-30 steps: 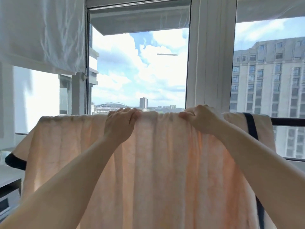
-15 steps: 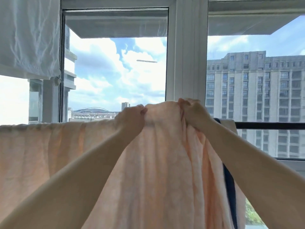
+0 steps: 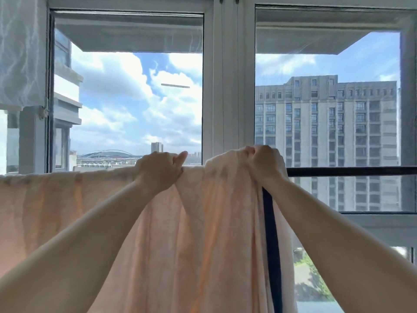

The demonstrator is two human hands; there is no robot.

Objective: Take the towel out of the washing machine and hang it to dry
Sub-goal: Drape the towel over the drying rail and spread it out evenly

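A pale peach towel (image 3: 203,233) with a dark navy stripe near its right edge is draped over a dark horizontal rail (image 3: 352,171) in front of the window. My left hand (image 3: 159,170) grips the towel's top fold at the rail, thumb pointing right. My right hand (image 3: 265,162) is closed on a bunched part of the top edge, lifted slightly above the rail. The towel spreads flat to the left edge of view and is gathered into folds under my right hand. The rail under the towel is hidden.
A white window frame (image 3: 222,86) stands just behind the rail, with a tall building and sky outside. A white blind or sheet (image 3: 21,53) hangs at the upper left. The bare rail runs on to the right edge.
The towel's right end has been bunched toward the middle, baring more rail on the right. Both hands stay on the top edge, and the view has shifted to the right.
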